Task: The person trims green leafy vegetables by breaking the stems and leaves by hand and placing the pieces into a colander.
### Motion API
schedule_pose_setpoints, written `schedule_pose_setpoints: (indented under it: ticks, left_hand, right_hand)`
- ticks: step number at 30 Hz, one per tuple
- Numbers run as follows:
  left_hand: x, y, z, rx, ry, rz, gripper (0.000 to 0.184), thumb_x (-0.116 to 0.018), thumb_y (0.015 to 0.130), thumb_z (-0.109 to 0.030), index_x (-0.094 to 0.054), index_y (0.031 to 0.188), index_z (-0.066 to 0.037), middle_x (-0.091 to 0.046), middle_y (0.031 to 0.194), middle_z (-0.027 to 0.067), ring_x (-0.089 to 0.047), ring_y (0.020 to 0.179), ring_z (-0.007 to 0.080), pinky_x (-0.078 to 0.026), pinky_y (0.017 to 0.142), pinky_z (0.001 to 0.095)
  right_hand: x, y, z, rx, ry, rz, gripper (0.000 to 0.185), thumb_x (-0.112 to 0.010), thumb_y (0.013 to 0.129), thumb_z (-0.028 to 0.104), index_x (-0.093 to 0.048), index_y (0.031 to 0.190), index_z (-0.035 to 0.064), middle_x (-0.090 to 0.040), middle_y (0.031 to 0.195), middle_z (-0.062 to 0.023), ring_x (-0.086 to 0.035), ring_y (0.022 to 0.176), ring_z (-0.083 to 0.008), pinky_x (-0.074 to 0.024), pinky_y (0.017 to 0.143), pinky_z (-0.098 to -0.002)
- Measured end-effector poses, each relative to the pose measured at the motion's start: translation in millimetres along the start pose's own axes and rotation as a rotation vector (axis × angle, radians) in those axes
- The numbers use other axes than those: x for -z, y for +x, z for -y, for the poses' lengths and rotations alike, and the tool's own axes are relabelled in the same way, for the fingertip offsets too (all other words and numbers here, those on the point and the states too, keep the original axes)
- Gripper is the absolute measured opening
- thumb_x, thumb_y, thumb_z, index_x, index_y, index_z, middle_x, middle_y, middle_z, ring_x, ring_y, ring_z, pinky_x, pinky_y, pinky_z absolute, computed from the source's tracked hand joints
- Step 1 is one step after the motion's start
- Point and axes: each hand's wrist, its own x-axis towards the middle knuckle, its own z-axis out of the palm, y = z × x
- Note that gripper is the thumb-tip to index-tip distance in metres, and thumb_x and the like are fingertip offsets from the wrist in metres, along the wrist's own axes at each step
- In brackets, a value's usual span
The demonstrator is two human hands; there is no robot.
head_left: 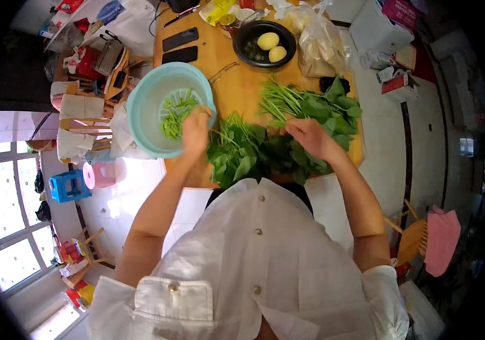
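My left hand is over the right rim of a light-blue basin, fingers curled closed; what they hold is hidden. Short pieces of green stem lie inside the basin. My right hand is closed in a pinch at a stem of the leafy greens, just below the bunch with long pale stems and broad leaves. Between my hands, more leafy greens are heaped along the table's near edge, with darker leaves under my right hand.
On the wooden table are a black bowl with two peeled yellowish pieces, two phones, glasses, a jar and a plastic bag. Chairs and stools stand to the left.
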Motion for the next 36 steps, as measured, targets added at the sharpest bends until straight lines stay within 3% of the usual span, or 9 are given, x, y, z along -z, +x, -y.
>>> schedule_pose_setpoints:
  ticks: [4,6,8,9,13,19,23,25,36]
  left_hand:
    - [55,23,41,0.159,0.442,0.128,0.035,-0.050,0.090,-0.032,-0.061,0.114,-0.009,-0.061,0.100,0.0170,-0.058,0.093,0.0300,-0.041,0.084,0.0445]
    - [55,17,44,0.167,0.704,0.209,0.040,-0.051,0.090,-0.033,-0.058,0.121,-0.009,-0.058,0.117,0.0202,-0.054,0.110,0.0336,-0.037,0.095,0.0494]
    - [35,7,35,-0.126,0.943,-0.106,0.049,-0.053,0.089,-0.034,-0.051,0.131,-0.009,-0.039,0.139,0.0214,-0.033,0.131,0.0383,-0.021,0.107,0.0562]
    - [32,9,10,-0.167,0.676,0.001,0.047,-0.059,0.086,-0.031,-0.054,0.126,-0.006,-0.028,0.146,0.0217,-0.020,0.137,0.0407,-0.014,0.110,0.0572]
    - [2,-1,-57,-0.392,0.692,0.079,0.043,-0.064,0.081,-0.024,-0.057,0.119,-0.005,-0.037,0.140,0.0217,-0.027,0.133,0.0407,-0.016,0.107,0.0593]
    - [-15,-13,-82,-0.453,0.359,0.391,0.026,-0.065,0.079,-0.014,-0.057,0.099,0.001,-0.059,0.099,0.0202,-0.057,0.091,0.0383,-0.047,0.076,0.0420]
    - [-16,-15,-85,-0.166,0.311,0.458,0.024,-0.067,0.077,-0.011,-0.056,0.096,-0.001,-0.059,0.094,0.0166,-0.057,0.089,0.0372,-0.047,0.074,0.0427]
    - [-15,-15,-86,-0.524,0.320,0.366,0.021,-0.065,0.078,-0.011,-0.057,0.095,-0.003,-0.056,0.086,0.0138,-0.058,0.080,0.0360,-0.047,0.068,0.0431]
    - [-22,-13,-62,-0.467,0.487,0.474,0.010,-0.059,0.080,-0.011,-0.056,0.084,-0.002,-0.055,0.078,0.0171,-0.059,0.074,0.0351,-0.047,0.061,0.0444]
  right_hand:
    - [-3,8,-16,-0.154,0.134,0.141,0.027,-0.045,0.093,0.018,-0.064,0.094,-0.0003,-0.061,0.078,-0.0123,-0.055,0.068,-0.0188,-0.0443,0.066,-0.0311]
    - [-9,13,-29,-0.094,0.446,0.321,0.024,-0.044,0.095,0.019,-0.059,0.097,-0.0002,-0.049,0.067,-0.0006,-0.046,0.065,-0.0125,-0.0405,0.065,-0.0264]
    - [-15,13,-25,-0.102,0.494,0.292,0.023,-0.045,0.095,0.017,-0.058,0.098,-0.0005,-0.051,0.068,-0.0008,-0.048,0.068,-0.0122,-0.0406,0.067,-0.0262]
    - [-18,13,-21,-0.117,0.541,0.262,0.021,-0.046,0.095,0.016,-0.057,0.098,-0.0008,-0.052,0.070,-0.0010,-0.050,0.070,-0.0120,-0.0407,0.069,-0.0260]
    - [-19,24,-17,-0.117,0.661,0.332,0.016,-0.050,0.093,0.014,-0.058,0.093,0.0010,-0.058,0.075,-0.0026,-0.054,0.076,-0.0116,-0.0415,0.072,-0.0253]
    - [-23,31,-12,-0.115,0.617,0.204,0.015,-0.055,0.089,0.013,-0.063,0.085,-0.0003,-0.068,0.081,-0.0080,-0.062,0.078,-0.0152,-0.0455,0.076,-0.0276]
    - [-20,31,-7,-0.106,0.541,0.234,0.016,-0.057,0.090,0.014,-0.061,0.083,0.0007,-0.067,0.081,-0.0073,-0.063,0.077,-0.0140,-0.0458,0.073,-0.0261]
    - [-22,32,-7,-0.097,0.447,0.248,0.016,-0.057,0.091,0.014,-0.059,0.081,0.0017,-0.066,0.080,-0.0063,-0.062,0.076,-0.0126,-0.0458,0.071,-0.0255]
    - [-30,33,-22,-0.032,0.213,0.150,0.029,-0.054,0.089,0.022,-0.060,0.077,-0.0033,-0.060,0.064,-0.0083,-0.054,0.063,-0.0153,-0.0435,0.062,-0.0314]
